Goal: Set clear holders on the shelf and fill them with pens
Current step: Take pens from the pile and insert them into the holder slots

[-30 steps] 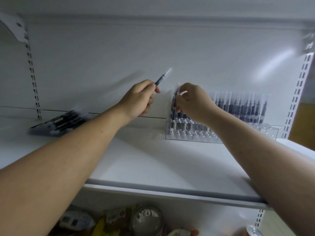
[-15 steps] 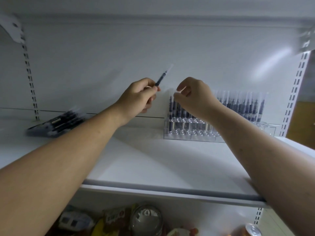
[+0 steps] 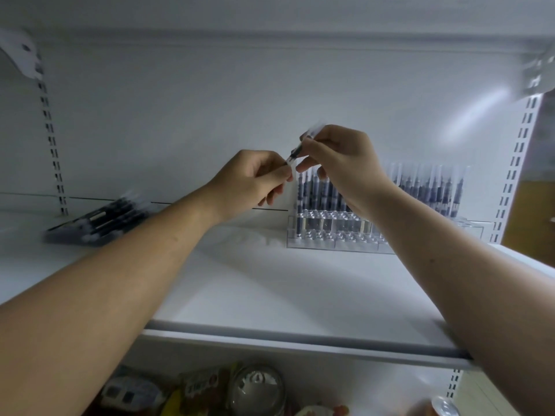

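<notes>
A clear tiered plastic holder (image 3: 330, 240) is already set on the white metal shelf (image 3: 270, 295), at about three o'clock from the shelf's middle and close to the back wall. Its rear rows are loaded with upright dark-barrelled pens with clear caps (image 3: 432, 190), so the task is judged well advanced. The low front sockets appear bare, so the filling is judged unfinished.

A single slim dark pen with a clear cap (image 3: 292, 157) is held in the air above the holder's left end, tilted towards one o'clock. Its lower end is pinched between thumb and forefinger of the left hand (image 3: 255, 178), and its upper part is gripped by the curled fingers of the right hand (image 3: 339, 166). A handover is judged to be in progress, with insertion not yet done. A flat pack of further dark pens (image 3: 99, 219) is laid at nine o'clock on the shelf, well apart from the holder, so stock is left to be placed.

The holder's middle is covered by the right wrist and forearm, so free sockets cannot be counted. At its three o'clock end a clear edge is seen, but whether it belongs to a second holder cannot be told. The pack and the held pen's cap are blurred. At six o'clock, goods on the lower shelf are cut off by the frame.
</notes>
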Demonstrator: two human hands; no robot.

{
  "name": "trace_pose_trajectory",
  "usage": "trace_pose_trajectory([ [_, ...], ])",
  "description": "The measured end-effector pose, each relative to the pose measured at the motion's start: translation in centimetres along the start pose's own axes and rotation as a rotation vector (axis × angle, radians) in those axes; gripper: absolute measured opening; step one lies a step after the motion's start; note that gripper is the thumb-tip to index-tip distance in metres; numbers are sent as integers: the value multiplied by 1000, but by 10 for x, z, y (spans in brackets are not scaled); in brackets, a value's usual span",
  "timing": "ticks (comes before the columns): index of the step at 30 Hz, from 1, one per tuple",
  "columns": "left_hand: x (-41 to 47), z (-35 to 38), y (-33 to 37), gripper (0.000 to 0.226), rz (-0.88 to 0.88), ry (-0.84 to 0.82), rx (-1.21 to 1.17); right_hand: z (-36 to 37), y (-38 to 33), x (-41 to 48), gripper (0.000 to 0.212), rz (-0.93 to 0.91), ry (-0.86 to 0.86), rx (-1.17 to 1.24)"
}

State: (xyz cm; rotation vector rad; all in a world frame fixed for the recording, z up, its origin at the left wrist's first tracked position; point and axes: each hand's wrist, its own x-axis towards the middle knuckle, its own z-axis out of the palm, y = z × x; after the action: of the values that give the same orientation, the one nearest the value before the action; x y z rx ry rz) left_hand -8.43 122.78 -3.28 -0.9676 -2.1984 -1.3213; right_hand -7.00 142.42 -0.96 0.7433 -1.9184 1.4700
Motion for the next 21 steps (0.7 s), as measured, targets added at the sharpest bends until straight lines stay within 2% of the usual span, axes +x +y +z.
trace_pose_trajectory([
  [4, 0, -5, -5, 13, 30, 16, 214, -4, -1, 3, 16, -25, 78, -26],
  [11, 0, -12, -15, 48, 83, 31, 531, -12, 7, 7, 12, -86, 83, -305],
  [17, -1, -12, -15, 60, 69, 27, 607, -10, 9, 5, 14, -66, 39, -369],
  [21, 0, -12, -15, 57, 49, 29, 580, -8, 7, 2, 14, -36, -16, -395],
])
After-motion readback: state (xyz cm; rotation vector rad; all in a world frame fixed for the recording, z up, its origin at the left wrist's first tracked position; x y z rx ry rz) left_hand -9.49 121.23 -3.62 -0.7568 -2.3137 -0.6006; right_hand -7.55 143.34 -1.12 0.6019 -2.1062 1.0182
